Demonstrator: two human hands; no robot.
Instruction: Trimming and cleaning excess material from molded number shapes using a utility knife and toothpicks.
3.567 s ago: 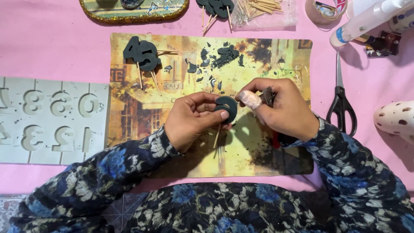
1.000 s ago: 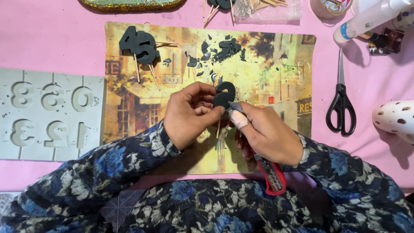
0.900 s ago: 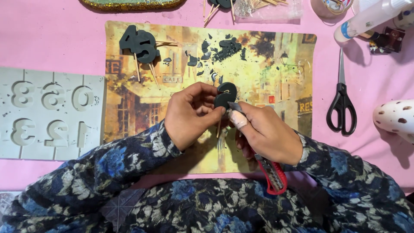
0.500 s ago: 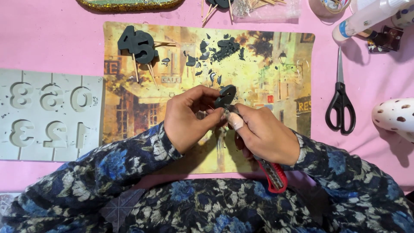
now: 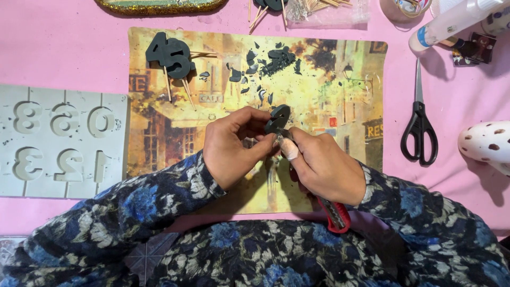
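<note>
Two hands' grip on dark number piece (image 5: 278, 118)

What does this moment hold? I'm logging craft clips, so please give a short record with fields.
left hand: pinches a dark number piece
right hand: holds a red-handled knife against that piece
work mat: printed street picture on a pink table
scraps: dark trimmings on the mat
finished pieces: dark numbers on sticks
left side: grey number mould
right side: black scissors
</note>
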